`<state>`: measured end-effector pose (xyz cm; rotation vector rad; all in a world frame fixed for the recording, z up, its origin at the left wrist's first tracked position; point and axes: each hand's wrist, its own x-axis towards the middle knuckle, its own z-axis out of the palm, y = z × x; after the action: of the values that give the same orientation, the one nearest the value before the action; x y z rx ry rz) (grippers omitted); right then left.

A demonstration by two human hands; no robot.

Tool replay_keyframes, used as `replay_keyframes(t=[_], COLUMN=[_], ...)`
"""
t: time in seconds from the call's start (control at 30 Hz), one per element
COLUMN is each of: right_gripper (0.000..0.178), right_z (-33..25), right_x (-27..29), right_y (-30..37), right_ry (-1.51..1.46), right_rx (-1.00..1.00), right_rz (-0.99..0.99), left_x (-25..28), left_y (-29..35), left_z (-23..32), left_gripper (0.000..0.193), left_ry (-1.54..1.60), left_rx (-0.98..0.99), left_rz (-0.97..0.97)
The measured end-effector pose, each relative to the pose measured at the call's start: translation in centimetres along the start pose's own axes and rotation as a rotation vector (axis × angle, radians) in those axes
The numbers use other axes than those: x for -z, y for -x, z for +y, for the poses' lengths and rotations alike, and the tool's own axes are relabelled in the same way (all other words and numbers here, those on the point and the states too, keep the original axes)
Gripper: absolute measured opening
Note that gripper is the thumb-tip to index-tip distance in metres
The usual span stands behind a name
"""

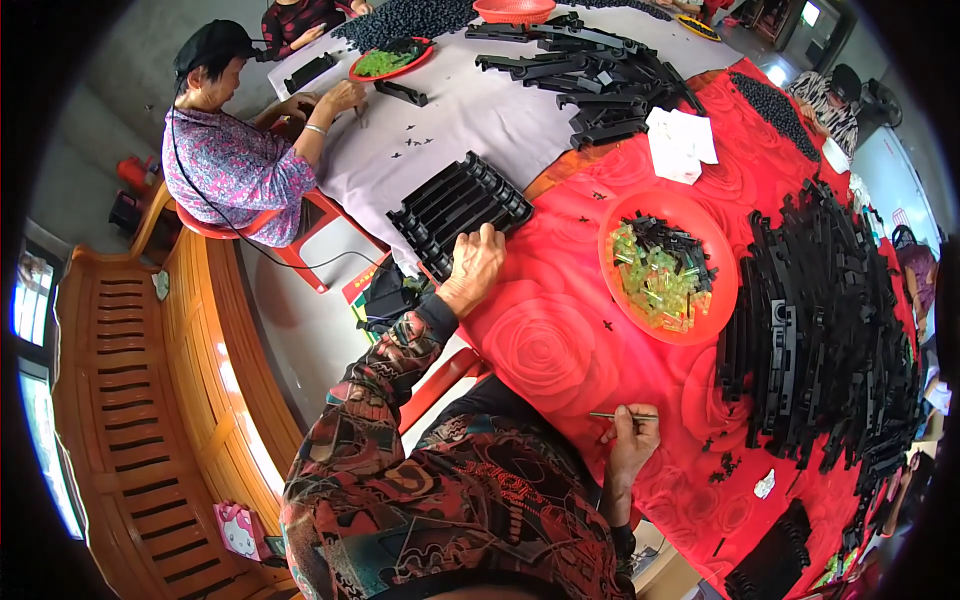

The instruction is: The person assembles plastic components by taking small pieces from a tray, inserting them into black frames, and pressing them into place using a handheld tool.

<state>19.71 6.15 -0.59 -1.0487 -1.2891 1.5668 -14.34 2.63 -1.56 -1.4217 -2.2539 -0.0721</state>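
Black plastic strips, a batch of several laid side by side, sit at the near edge of the surface where the grey cloth meets the red rose-patterned cloth. The left hand is stretched out to them, palm down, fingers curled over the near end of the batch and touching it; whether they have closed round any one strip cannot be told from this view. The right hand lies low on the red cloth, close to the body, its fingers pinched shut on a thin metal tool that points left, level with the surface.

A red dish of pale green and black small parts stands well to the right of the left hand, between the strips and a large heap of black strips along the right edge. Loose black bits dot the red cloth. A folded white paper lies beyond the dish.

Assessment: the batch overhangs the edge somewhat, so it is best drawn toward the body with an even pull on the whole end, kept flat, so that no strip slides out or tips off. The tool should stay pointed away from the reaching arm.

Another person in a patterned blouse works at the far left with a second red dish; those hands are separate.
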Motion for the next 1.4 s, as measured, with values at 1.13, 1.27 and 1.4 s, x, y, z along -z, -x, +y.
replay_keyframes(t=[1.13,1.27,1.4], right_gripper=[0.039,0.039,0.024], right_z=[1.1,-0.4,-1.1], right_x=[2.9,3.7,6.3], right_y=[0.3,-0.1,-2.8], right_ry=[0.052,-0.044,0.284], right_rx=[0.061,-0.051,0.124], right_rz=[0.107,0.11,0.289], left_x=[-0.6,-0.6,2.9], left_y=[0.5,0.8,0.9], left_z=[-0.2,-0.3,1.8], left_gripper=[0.016,0.019,0.03], left_ry=[0.089,0.075,0.06], left_rx=[0.052,0.056,0.064], left_rz=[0.103,0.126,0.233])
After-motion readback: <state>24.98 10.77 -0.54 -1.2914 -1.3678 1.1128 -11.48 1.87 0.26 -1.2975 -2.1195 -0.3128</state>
